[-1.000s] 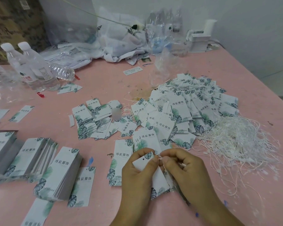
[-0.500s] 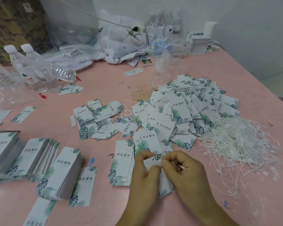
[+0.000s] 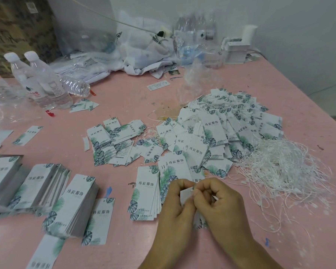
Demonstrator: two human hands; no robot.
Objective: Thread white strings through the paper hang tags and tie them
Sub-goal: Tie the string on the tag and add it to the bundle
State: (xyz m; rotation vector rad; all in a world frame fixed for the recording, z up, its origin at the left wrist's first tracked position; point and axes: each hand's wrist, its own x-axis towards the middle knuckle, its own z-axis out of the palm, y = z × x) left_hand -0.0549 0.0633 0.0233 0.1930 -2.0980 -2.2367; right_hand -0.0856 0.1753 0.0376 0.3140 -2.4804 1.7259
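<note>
The left hand (image 3: 176, 207) grips a hang tag (image 3: 185, 196) above the desk (image 3: 124, 94). The right hand (image 3: 219, 202) pinches a white string (image 3: 214, 197) in curled fingers (image 3: 202, 193).

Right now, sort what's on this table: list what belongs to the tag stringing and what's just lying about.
Job:
left hand and right hand, both on a tag
string pile
strung tags
tag stacks

Lying about:
bottles
plastic bags
white box
</note>
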